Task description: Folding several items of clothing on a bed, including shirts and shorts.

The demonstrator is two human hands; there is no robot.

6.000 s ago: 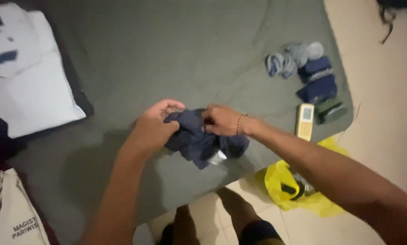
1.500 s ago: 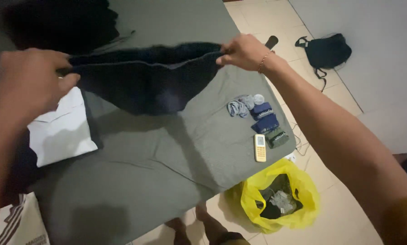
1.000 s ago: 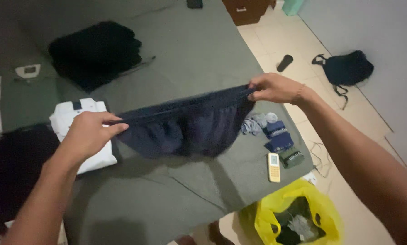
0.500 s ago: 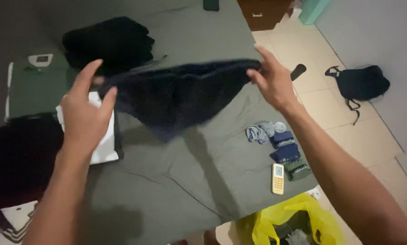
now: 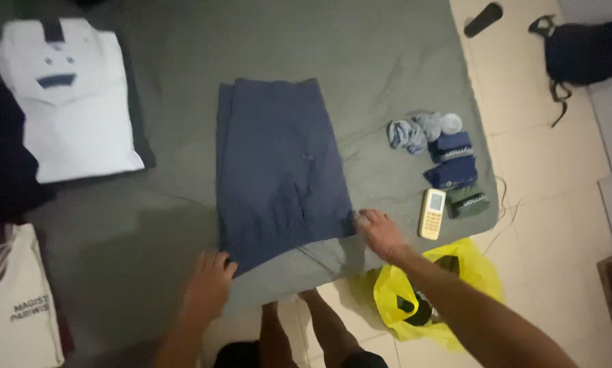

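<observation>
A pair of dark blue shorts (image 5: 278, 167) lies spread flat on the grey-green bed sheet (image 5: 360, 61), waistband towards me. My left hand (image 5: 209, 285) rests at the near left corner of the shorts, fingers pointing at the hem. My right hand (image 5: 379, 230) touches the near right corner, fingers bent against the fabric edge. Whether either hand still pinches the cloth is unclear.
A folded white shirt (image 5: 74, 102) lies at the far left, dark clothes beside it, a cream garment (image 5: 16, 307) near left. Rolled socks and folded underwear (image 5: 449, 153) and a yellow remote (image 5: 432, 213) sit right. A yellow plastic bag (image 5: 432, 300) and a black backpack (image 5: 585, 51) are on the tiled floor.
The shorts were held up stretched between both hands; now they lie flat on the sheet and both hands are at the near corners. The camera has tilted down.
</observation>
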